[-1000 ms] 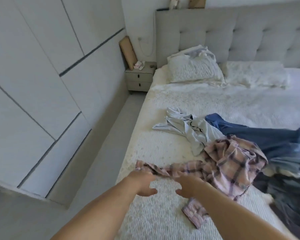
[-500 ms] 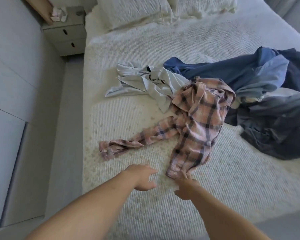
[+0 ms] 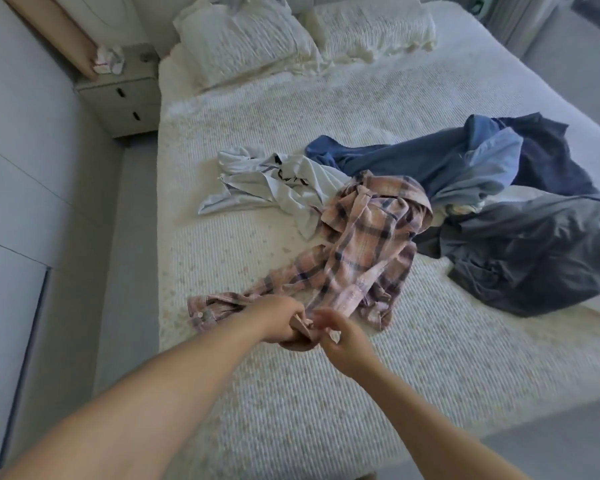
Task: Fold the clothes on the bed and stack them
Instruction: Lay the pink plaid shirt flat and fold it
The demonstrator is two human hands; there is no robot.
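Observation:
A pink plaid shirt [image 3: 364,244] lies crumpled on the bed [image 3: 326,393], one sleeve stretched out to the left. My left hand [image 3: 278,320] grips the shirt's near hem edge, fingers curled round the cloth. My right hand [image 3: 340,336] pinches the same edge right beside it. Behind the shirt lie a pale blue-white garment [image 3: 274,181], a blue garment [image 3: 430,157] and a dark grey one [image 3: 534,247], all unfolded.
Two white pillows [image 3: 243,39] sit at the head of the bed. A grey nightstand [image 3: 122,98] stands at the bed's left, with a narrow floor strip and white wardrobe doors [image 3: 21,168] alongside. The near bed surface is bare bedspread.
Both hands moved forward and closed on the plaid shirt's near edge; half a second ago they hovered just short of it. The view has tilted down since one second ago.

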